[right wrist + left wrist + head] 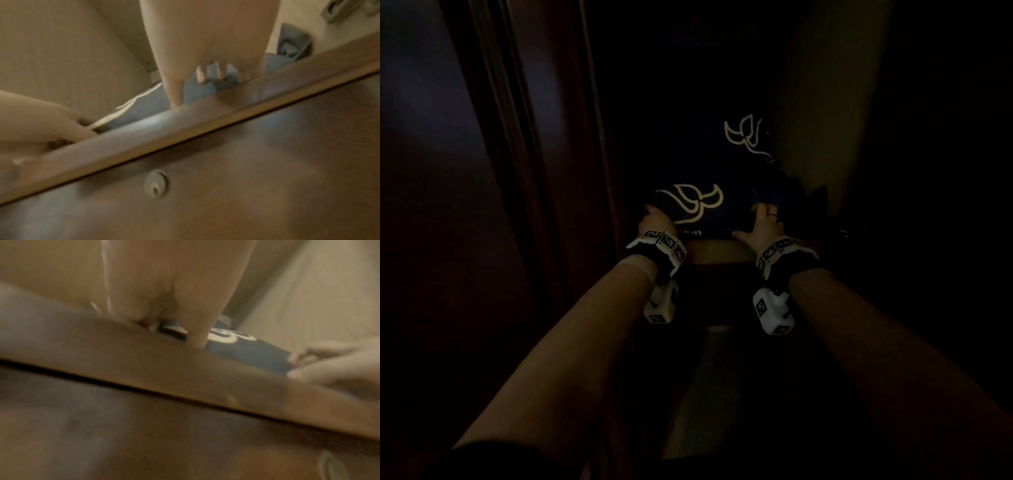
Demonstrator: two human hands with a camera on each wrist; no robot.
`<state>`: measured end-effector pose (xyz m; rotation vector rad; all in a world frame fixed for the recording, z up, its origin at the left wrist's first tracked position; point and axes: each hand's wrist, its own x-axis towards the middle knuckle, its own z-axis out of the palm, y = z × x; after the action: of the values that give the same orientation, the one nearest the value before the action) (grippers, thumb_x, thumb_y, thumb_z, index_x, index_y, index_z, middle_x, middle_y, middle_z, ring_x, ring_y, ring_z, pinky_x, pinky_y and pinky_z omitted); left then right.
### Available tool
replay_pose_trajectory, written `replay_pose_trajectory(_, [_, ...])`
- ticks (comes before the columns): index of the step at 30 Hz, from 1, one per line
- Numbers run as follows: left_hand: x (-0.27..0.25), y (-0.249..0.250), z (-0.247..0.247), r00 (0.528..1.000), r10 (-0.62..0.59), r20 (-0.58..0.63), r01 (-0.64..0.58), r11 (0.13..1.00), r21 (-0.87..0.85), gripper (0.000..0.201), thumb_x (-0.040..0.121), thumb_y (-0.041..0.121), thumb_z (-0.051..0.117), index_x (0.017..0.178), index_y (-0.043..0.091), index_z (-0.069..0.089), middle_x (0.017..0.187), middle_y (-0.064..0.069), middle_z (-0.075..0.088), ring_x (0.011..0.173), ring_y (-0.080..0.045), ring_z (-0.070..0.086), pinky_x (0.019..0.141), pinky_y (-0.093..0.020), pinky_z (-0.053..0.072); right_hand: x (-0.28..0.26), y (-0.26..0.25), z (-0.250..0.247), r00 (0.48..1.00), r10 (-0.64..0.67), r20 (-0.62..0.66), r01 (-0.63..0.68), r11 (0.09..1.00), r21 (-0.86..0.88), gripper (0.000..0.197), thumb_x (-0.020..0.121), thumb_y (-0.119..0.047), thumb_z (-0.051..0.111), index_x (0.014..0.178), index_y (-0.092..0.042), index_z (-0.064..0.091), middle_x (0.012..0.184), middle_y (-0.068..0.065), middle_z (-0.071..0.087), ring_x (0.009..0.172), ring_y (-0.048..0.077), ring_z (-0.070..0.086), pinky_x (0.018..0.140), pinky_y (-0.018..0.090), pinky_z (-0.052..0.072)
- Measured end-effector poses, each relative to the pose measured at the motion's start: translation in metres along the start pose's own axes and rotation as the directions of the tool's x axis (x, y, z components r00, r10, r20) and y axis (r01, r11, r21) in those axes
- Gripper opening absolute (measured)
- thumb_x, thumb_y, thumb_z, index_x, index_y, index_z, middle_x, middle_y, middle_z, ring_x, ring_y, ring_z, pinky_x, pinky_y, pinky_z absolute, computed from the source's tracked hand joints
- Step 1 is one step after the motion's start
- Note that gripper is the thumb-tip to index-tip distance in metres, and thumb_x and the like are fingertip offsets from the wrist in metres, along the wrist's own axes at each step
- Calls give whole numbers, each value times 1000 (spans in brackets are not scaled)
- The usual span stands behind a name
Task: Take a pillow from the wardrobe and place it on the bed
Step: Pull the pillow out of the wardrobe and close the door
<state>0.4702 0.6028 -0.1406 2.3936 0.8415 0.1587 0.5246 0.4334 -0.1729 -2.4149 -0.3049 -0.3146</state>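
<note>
A dark blue pillow (722, 181) with cream leaf outlines lies on a shelf inside the dim wardrobe. My left hand (654, 217) holds its near left corner, and the thumb (197, 331) reaches down to the shelf edge. My right hand (760, 222) grips the near right corner. Its fingertips (202, 76) curl into the blue fabric (148, 110), with the thumb along the pillow's front edge. The left wrist view shows the pillow (246, 356) between both hands. Blur hides the left fingers.
A wooden shelf edge (185, 378) runs just under both hands. Below it is a dark drawer front with a round lock (156, 184). The wardrobe door (482, 171) stands at left and the pale side wall (825, 120) at right. A grey-blue cloth (292, 42) lies behind the pillow.
</note>
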Motion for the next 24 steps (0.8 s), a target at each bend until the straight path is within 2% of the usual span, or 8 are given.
replay_pose_trajectory(3, [-13, -4, -13, 990, -78, 119, 79, 997, 1, 42, 101, 17, 29, 139, 0, 37, 141, -14, 46, 124, -26, 46, 113, -31, 29, -5, -1, -3, 1000, 14, 1, -14, 1000, -4, 74, 78, -32, 70, 137, -14, 29, 148, 15, 23, 130, 41, 34, 104, 48, 36])
replay_pose_trajectory(5, [-23, -9, -11, 980, 195, -49, -196, 981, -15, 34, 98, 14, 36, 121, 0, 56, 128, -19, 58, 116, -32, 56, 93, -35, 47, -15, -1, -7, 1000, 23, 5, -22, 999, -40, 85, 77, -35, 70, 143, -24, 19, 153, 11, 14, 136, 40, 26, 110, 54, 27])
replay_pose_trajectory(7, [-45, -15, -11, 925, 314, -212, -315, 949, 32, 33, 96, 16, 36, 109, 1, 62, 116, -18, 64, 105, -33, 62, 72, -34, 45, -29, -5, -11, 1000, 2, -20, -4, 994, -107, 98, 74, -35, 72, 147, -35, 7, 159, 4, -3, 143, 38, 8, 113, 60, 15])
replay_pose_trajectory(11, [-91, -26, -20, 819, 475, -322, -434, 879, 196, 33, 93, 19, 39, 100, -2, 62, 96, -19, 65, 95, -35, 64, 64, -29, 36, -61, -16, -23, 974, -194, -120, 162, 959, -233, 100, 74, -26, 74, 149, -35, 9, 161, 0, -9, 148, 30, -10, 114, 60, 4])
replay_pose_trajectory(13, [-113, -39, -25, 781, 531, -328, -470, 846, 252, 32, 92, 19, 40, 99, -3, 63, 100, -21, 66, 94, -35, 63, 64, -30, 35, -81, -19, -34, 942, -311, -123, 269, 924, -273, 73, 80, -19, 68, 143, -24, 32, 159, 3, 20, 148, 26, 6, 116, 52, 5])
replay_pose_trajectory(16, [-146, -63, -34, 768, 541, -342, -486, 841, 237, 33, 92, 19, 40, 101, -1, 65, 104, -22, 67, 95, -36, 63, 66, -30, 37, -119, -26, -52, 897, -435, -83, 381, 854, -355, 45, 86, -17, 58, 129, -11, 49, 132, 12, 55, 127, 28, 45, 107, 38, 29])
replay_pose_trajectory(19, [-190, -94, -37, 799, 489, -350, -469, 871, 146, 33, 91, 17, 39, 99, -2, 65, 102, -24, 67, 92, -36, 63, 65, -29, 37, -170, -36, -67, 879, -471, -70, 419, 836, -353, 34, 86, -22, 57, 117, -10, 58, 119, 13, 64, 114, 30, 54, 93, 35, 38])
replay_pose_trajectory(24, [-266, -140, -28, 867, 452, -208, -436, 892, 120, 33, 92, 17, 39, 100, -3, 64, 106, -23, 66, 98, -35, 62, 72, -32, 43, -251, -27, -78, 909, -396, 128, 416, 880, -231, 27, 83, -26, 62, 105, -12, 67, 110, 14, 68, 107, 31, 60, 94, 33, 41])
